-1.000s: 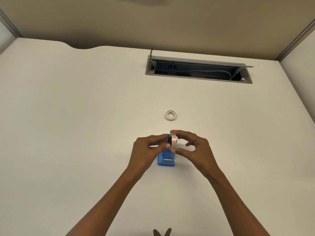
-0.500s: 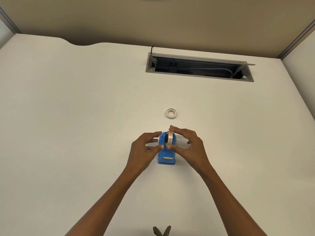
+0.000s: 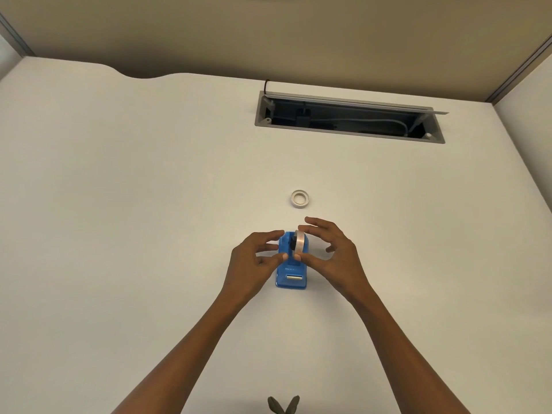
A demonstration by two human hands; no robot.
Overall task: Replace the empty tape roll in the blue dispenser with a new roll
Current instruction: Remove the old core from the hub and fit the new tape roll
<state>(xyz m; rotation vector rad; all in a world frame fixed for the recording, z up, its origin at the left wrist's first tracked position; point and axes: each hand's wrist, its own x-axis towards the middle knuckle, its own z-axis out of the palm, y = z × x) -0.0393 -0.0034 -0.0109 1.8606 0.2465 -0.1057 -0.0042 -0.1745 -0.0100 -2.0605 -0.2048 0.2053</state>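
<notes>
The blue dispenser point(image 3: 291, 276) stands on the white desk point(image 3: 119, 204), its cutter end toward me. A new tape roll point(image 3: 299, 245) on a black hub sits upright in the dispenser's cradle. My right hand point(image 3: 334, 258) pinches the roll between thumb and index finger, with the other fingers spread. My left hand point(image 3: 254, 259) grips the dispenser's left side with thumb and index tips. The empty white roll core point(image 3: 299, 199) lies flat on the desk just beyond the dispenser.
An open cable tray point(image 3: 349, 118) with a raised metal lid is set into the desk at the back right. A beige partition point(image 3: 268, 34) rises behind the desk. A small dark green object point(image 3: 283, 404) shows at the bottom edge.
The new roll, held between both hands above the dispenser a second ago, has come down into the cradle. Both hands have lowered with it and my fingers have spread a little.
</notes>
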